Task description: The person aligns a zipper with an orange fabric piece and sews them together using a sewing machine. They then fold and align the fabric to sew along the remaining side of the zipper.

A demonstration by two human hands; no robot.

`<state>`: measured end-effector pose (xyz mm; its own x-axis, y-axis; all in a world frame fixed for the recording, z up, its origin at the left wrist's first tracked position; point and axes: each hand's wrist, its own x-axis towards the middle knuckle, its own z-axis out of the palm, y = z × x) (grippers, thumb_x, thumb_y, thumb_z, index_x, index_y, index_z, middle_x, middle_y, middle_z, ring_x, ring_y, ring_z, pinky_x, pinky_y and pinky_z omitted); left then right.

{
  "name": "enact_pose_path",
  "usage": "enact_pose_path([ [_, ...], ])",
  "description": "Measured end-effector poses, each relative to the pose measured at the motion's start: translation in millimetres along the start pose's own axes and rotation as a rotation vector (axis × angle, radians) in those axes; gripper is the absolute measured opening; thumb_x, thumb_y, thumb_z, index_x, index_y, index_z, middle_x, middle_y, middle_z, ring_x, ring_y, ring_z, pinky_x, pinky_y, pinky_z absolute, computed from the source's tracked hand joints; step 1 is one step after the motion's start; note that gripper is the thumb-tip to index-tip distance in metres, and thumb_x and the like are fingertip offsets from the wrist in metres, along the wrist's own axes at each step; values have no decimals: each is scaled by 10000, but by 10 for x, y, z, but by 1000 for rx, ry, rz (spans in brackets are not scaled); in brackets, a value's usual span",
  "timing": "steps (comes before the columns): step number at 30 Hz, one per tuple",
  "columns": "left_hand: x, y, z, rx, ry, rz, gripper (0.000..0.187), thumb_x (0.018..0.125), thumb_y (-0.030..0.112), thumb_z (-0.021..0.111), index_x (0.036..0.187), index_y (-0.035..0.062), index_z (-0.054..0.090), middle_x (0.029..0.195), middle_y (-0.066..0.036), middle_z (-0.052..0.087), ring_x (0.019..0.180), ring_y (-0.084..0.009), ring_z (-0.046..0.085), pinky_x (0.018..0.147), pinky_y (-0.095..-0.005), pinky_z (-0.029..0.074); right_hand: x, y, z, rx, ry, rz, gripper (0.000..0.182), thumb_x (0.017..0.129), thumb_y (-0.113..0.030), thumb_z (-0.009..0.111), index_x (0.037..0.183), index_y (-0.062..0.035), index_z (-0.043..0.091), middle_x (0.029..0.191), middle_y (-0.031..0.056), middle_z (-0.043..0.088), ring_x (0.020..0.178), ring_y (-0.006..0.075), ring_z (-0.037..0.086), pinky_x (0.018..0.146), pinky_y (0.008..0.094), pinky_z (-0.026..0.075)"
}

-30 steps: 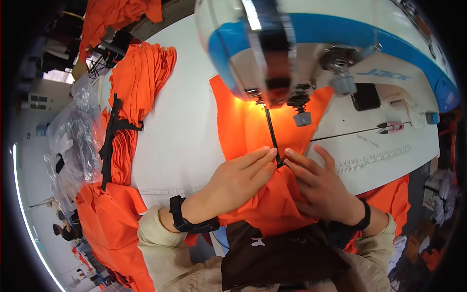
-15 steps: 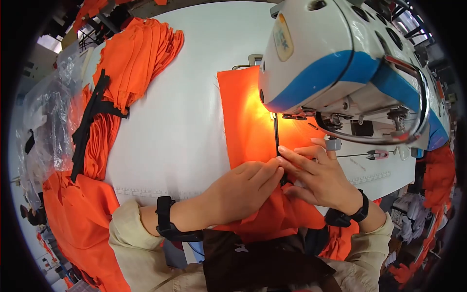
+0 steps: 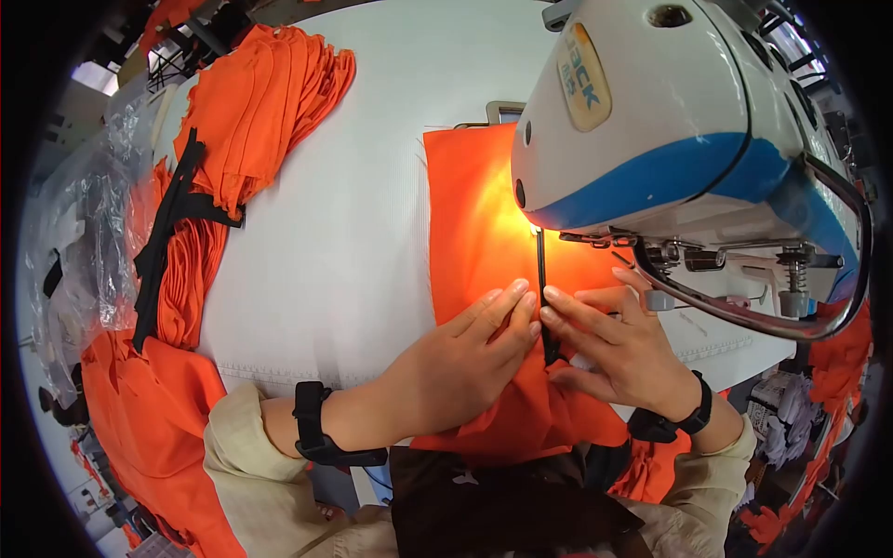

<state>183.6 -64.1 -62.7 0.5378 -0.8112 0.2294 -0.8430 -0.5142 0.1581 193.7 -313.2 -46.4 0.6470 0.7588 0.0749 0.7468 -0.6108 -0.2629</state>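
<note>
A piece of orange fabric [image 3: 460, 223] lies under the sewing machine [image 3: 642, 112], lit by its lamp. A narrow black strip [image 3: 542, 270] runs down the fabric from the needle area towards me. My left hand [image 3: 470, 363] rests on the fabric just left of the strip, with its fingers stretched out close together. To the right of the strip, my right hand [image 3: 619, 344] lies with its fingers spread, the fingertips close to the black edge. The front part of the fabric is bunched below my hands. The needle itself is hidden by the machine head.
A stack of orange fabric pieces [image 3: 265, 112] lies on the left of the white table [image 3: 316, 251], with black strips [image 3: 167, 242] across it. Clear plastic wrap [image 3: 88, 223] and more orange fabric [image 3: 153, 400] are at the left edge. A metal guard loop [image 3: 856, 270] curves below the machine head.
My fingertips, close together over the black strip before, have parted to either side of it, and more of the strip shows. The view has shifted slightly, so the machine appears larger and farther right.
</note>
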Motion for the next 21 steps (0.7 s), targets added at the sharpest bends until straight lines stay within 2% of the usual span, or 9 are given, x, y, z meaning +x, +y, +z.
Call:
enact_pose_path([
  [5,59,-112,-27,-8,-23,13,436,859,151,558,1237,-66,580,1309,-193,520,1313,-342,450,1092,-387,402,43,69,14,37,10,41,624,745,-379,779,1286,-111,623,1381,16,543,1099,231,544,1023,459,374],
  [8,89,-191,-27,-67,-35,22,458,854,153,558,1261,-60,564,1295,-185,528,1318,-335,441,1097,-387,393,72,114,40,101,39,39,627,769,-322,774,1328,-108,588,1383,31,539,1123,266,539,929,397,461],
  [14,150,-356,-54,-76,-52,56,471,833,116,569,1267,-65,551,1295,-184,528,1322,-325,434,1104,-378,382,216,177,-14,95,-3,34,621,792,-296,766,1338,-77,569,1386,89,527,1170,290,535,972,398,451],
  [16,164,-399,-41,-98,-10,57,509,796,69,575,1287,-54,525,1319,-200,510,1293,-351,468,1050,-388,450,253,215,-16,134,-10,39,620,802,-285,761,1344,-65,559,1389,114,520,1204,301,532,1008,414,434],
  [21,193,-477,-53,-121,1,18,484,810,68,584,1278,-46,537,1324,-180,506,1285,-324,467,1051,-369,441,295,277,-4,138,-24,43,624,816,-279,752,1362,-63,540,1379,138,526,1249,310,523,1040,417,421],
])
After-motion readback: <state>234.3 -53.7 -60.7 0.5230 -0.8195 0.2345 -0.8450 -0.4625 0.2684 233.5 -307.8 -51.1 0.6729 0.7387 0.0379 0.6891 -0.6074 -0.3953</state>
